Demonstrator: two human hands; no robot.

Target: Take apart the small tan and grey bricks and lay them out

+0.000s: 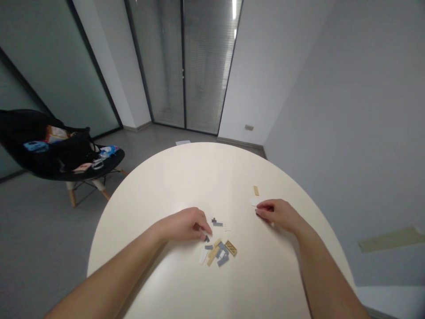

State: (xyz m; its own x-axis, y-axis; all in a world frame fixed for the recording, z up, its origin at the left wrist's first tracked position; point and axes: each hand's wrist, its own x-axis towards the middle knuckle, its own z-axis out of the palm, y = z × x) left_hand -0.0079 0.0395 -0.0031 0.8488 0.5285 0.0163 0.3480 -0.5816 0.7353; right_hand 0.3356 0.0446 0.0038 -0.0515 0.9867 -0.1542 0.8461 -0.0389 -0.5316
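Small building bricks lie on a round cream table (159, 177). My left hand (187, 225) is curled at the near side, its fingertips at a small dark grey brick (206, 239). To its right is a loose pile with a tan plate (231, 248), a long tan piece (214, 252), grey plates (223, 260) and a white piece (203, 255). My right hand (277, 213) is farther right, thumb and forefinger pinched at the edge of a flat white plate (255, 201). Just beyond that plate lies a tan plate (256, 190).
A grey plate (218, 224) and tiny pale pieces (226, 228) lie between my hands. Off the table's left side stands a black chair (59, 170) with a bag and packets on it. A wall (365, 133) rises at the right, glass doors behind.
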